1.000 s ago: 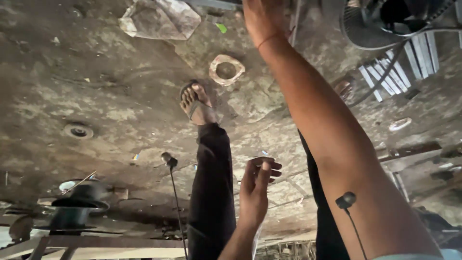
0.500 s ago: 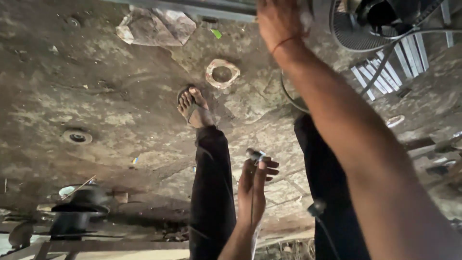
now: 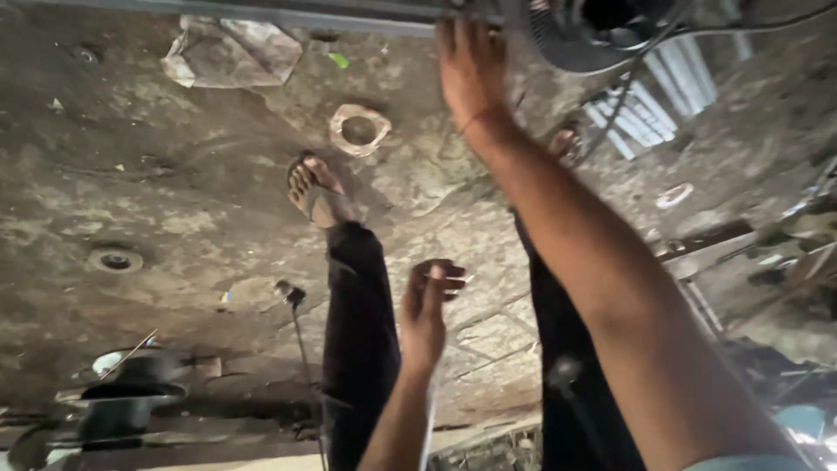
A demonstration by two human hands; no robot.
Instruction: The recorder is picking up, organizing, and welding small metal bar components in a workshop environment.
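Two hands: right hand [image 3: 471, 65] flat against fan [image 3: 602, 30] edge; left hand [image 3: 427, 305] curled, empty, above bare floor [image 3: 174, 192].

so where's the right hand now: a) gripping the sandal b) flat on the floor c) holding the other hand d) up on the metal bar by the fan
d: the right hand reaches to the metal bar at the top of the view, beside the fan, well apart from the left hand.
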